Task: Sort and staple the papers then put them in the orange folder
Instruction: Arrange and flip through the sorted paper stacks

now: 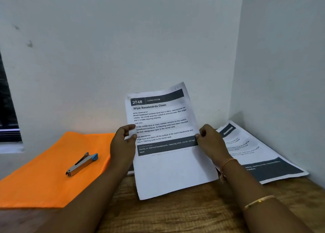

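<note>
A printed sheet point(168, 169), headed "2748 Living Room, Wipe Baseboards Clean" and marked "C1" at its top corner, is held tilted up off the table. My left hand point(123, 145) pinches its left edge and my right hand point(211, 143) pinches its right edge. The orange folder point(44, 180) lies closed and flat on the left, with a silver stapler point(81, 164) with a blue tip resting on it. More printed papers point(260, 155) lie flat in the right corner against the wall.
The wooden table point(175, 213) shows in front of the held sheet. White walls close in behind and on the right. A dark window point(7, 109) sits at the far left. Another paper edge peeks out under my left wrist.
</note>
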{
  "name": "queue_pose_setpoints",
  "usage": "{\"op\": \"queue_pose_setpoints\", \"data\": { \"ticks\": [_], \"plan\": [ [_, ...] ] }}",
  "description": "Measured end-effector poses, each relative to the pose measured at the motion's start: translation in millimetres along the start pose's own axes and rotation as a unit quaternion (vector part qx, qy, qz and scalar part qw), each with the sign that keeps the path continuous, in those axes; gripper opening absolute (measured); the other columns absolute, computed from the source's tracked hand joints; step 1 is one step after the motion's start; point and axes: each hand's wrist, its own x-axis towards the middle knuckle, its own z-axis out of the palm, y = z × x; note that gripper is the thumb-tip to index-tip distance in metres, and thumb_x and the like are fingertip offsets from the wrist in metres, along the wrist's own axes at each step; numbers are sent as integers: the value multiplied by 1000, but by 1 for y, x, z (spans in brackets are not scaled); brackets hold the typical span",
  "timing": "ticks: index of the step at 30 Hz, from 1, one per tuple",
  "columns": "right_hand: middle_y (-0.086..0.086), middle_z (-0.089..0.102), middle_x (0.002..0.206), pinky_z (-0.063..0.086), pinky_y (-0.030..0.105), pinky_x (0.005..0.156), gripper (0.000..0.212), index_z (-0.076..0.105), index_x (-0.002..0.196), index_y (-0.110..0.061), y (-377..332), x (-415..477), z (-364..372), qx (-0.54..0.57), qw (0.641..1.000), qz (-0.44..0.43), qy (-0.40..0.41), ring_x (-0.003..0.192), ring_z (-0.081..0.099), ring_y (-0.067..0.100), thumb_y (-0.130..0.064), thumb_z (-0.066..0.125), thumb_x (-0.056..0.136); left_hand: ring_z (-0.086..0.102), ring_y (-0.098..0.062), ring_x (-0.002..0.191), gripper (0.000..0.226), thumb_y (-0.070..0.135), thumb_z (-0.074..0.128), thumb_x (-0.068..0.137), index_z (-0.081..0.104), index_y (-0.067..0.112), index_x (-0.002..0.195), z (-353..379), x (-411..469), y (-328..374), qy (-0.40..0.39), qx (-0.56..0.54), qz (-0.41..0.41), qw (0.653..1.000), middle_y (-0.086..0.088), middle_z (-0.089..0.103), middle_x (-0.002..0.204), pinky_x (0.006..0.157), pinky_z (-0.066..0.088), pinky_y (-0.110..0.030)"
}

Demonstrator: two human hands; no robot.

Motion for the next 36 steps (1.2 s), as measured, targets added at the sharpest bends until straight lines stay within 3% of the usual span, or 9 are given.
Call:
{"op": "queue_pose_setpoints", "data": {
  "ticks": [5,9,12,17,26,31,33,36],
  "plan": [
    [-1,49,71,32,24,56,12,46,82,-12,1,2,2,24,1000,-10,-6,64,43,13,-13,52,92,50,-8,87,25,-4,51,92,57,6,114,-1,-1,1,4,-3,-1,1000,0,50,102,53,39,2],
    [-4,48,71,33,22,55,13,46,82,-13,0,3,-1,54,998,-11,31,64,43,12,-11,51,93,56,-8,82,20,-1,52,92,58,13,105,-2,-1,0,-17,-22,-13,1000,-2,55,107,63,46,-15],
    [-4,49,71,34,29,58,6,48,88,-9,0,4,-4,50,996,-24,71,69,47,18,-10,50,94,56,-2,79,19,-1,53,91,60,13,103,-2,-1,-1,-30,-31,-22,999,-3,58,108,68,50,-21],
    [-1,51,71,33,30,54,6,47,89,-9,5,7,-9,-6,995,-36,97,70,49,24,-10,47,95,60,-6,82,23,-5,53,90,59,11,106,3,-3,-1,-89,-58,-40,994,-1,59,107,62,53,-10],
    [6,58,76,37,32,62,6,49,89,-10,27,13,-15,-45,994,-12,102,73,53,29,-9,46,93,64,-4,84,30,-2,57,89,59,16,112,11,-14,-4,-178,8,-39,983,5,62,104,76,56,-21],
    [3,54,76,33,30,59,9,45,88,-13,43,16,-22,-162,981,-29,99,70,51,27,-5,43,91,61,-2,88,36,10,63,88,53,25,119,13,-21,-1,-239,88,-9,967,11,57,114,69,50,-13],
    [5,55,77,32,28,58,10,44,85,-13,57,18,-33,-218,971,-2,96,70,50,26,-3,43,87,58,2,85,40,19,63,88,49,30,124,16,-26,1,-278,135,-7,951,16,54,112,62,45,-8],
    [4,52,72,36,29,65,7,47,86,-12,78,17,-47,-258,961,65,70,72,51,27,-6,48,85,57,1,94,40,29,63,89,46,37,124,22,-36,4,-331,178,2,926,16,56,114,68,43,-8]
  ]
}}
